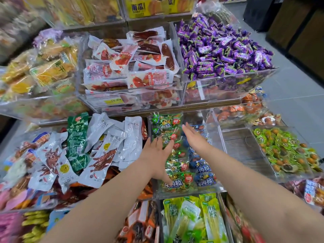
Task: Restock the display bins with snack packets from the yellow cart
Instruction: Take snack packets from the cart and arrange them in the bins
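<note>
- Seen from the head camera, two bare forearms reach from 6 o'clock into a tiered shop display of clear bins.
- The left hand (157, 155), just below centre, lies palm down with straight, spread fingers on the green foil snack packets (172, 183). It grips nothing.
- The right hand (195, 139), just beside it towards 3 o'clock, is flat and edge-on with straight fingers over the blue foil snack packets (204, 180). It holds nothing, and contact with them cannot be judged.
- Both kinds of packet fill one clear acrylic display bin (188, 194) at centre. The near ones read "肉粒".
- At 12 o'clock a clear bin of red-and-white sausage packets (150, 79) carries a yellow price tag (114, 101) reading "19.8".
- Above that, at the top edge, a yellow box (140, 7) reads "南瓜".
- At 10 o'clock, yellow dried-fruit packets (54, 69) show "果干".
- At 1 o'clock, purple twist-wrapped sweets (222, 50) are heaped above their bin's rim, and their lettering is too small to read.
- At 9 o'clock lie loose white pouches (131, 137), their print partly legible, ending in "凤爪".
- At 3 o'clock, just right of the hands, a clear compartment (242, 151) shows its bare base, with open room inside.
- Beyond it are green-wrapped round sweets (284, 151).
- At 2 o'clock, open grey floor (294, 95) runs past the display's right edge.
</note>
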`<state>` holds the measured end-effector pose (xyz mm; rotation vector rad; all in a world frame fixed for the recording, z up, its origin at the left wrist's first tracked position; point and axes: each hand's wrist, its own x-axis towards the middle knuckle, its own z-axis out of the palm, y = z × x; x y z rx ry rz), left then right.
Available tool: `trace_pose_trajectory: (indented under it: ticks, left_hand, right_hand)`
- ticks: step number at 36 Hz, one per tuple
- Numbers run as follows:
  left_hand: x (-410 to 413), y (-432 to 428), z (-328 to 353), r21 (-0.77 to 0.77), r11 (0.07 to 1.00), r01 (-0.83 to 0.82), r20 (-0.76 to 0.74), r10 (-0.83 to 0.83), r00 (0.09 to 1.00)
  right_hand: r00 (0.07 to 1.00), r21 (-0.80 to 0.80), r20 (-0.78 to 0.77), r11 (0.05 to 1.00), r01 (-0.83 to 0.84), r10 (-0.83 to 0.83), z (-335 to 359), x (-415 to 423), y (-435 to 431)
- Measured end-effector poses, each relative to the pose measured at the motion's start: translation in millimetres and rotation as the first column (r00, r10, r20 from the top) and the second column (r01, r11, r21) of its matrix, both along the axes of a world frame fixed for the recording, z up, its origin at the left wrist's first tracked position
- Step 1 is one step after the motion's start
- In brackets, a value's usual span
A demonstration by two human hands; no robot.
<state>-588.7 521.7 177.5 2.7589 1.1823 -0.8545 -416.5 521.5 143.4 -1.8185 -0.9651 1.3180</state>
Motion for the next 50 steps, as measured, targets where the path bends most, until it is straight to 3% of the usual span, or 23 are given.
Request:
trace_pose_trajectory:
  ticks: [3,9,19,26,30,33,35,38,40,43,47,50]
  left_hand:
    - [-2.2,3.7,-2.9,-0.010,1.000,-0.022,0.004,0.022,1.000]
    - [-5.3,11.1,-7.9,-0.037,0.999,-0.005,0.055,0.007,0.998]
    - [-7.3,-5.4,4.2,-0.126,0.990,-0.064,0.109,0.078,0.991]
    - [-8.1,-27.9,10.9,-0.074,0.996,-0.059,0.282,0.078,0.956]
    - [1.3,-50.9,15.9,-0.027,0.998,-0.058,0.520,0.064,0.852]
    - [10.7,-74.6,16.0,0.015,0.999,-0.035,0.768,0.011,0.640]
    - [16.1,-97.2,15.1,-0.116,0.993,-0.020,0.842,0.109,0.528]
    - [22.2,-130.8,4.5,-0.416,0.909,0.036,0.782,0.337,0.524]
    - [25.6,-151.0,-11.4,-0.580,0.812,0.062,0.681,0.441,0.584]
    - [26.0,-181.8,-41.1,-0.796,0.605,-0.027,0.413,0.575,0.706]
    - [14.2,-224.6,-87.5,-0.891,0.354,-0.284,0.047,0.695,0.718]
    - [3.2,-255.9,-121.4,-0.865,0.323,-0.383,-0.088,0.655,0.751]
  right_hand:
    - [0.997,-0.008,-0.034,0.998,-0.063,0.063,-2.4,-11.1,12.2]
    - [0.999,-0.055,-0.049,0.998,-0.010,0.007,-0.8,-12.4,21.5]
    - [0.964,0.104,-0.021,0.959,0.265,-0.264,-1.4,21.6,-27.3]
    - [0.943,0.145,-0.111,0.934,0.327,-0.313,4.2,19.1,-84.4]
    - [0.915,0.152,-0.168,0.907,0.391,-0.367,6.6,12.6,-118.3]
    - [0.883,0.154,-0.171,0.873,0.462,-0.437,6.8,7.0,-152.4]
    - [0.867,0.145,-0.162,0.858,0.493,-0.470,1.5,1.2,-178.7]
    - [0.796,0.084,-0.157,0.795,0.601,-0.585,-15.1,-11.1,-221.3]
    - [0.735,0.033,-0.128,0.738,0.674,-0.666,-28.9,-21.1,-254.1]
    - [0.635,-0.062,-0.062,0.638,0.767,-0.770,-48.0,-40.3,-313.6]
    - [0.538,-0.258,-0.051,0.531,0.807,-0.842,-72.5,-76.3,-400.7]
    - [0.339,-0.363,-0.081,0.344,0.866,-0.937,-88.1,-112.9,-469.5]
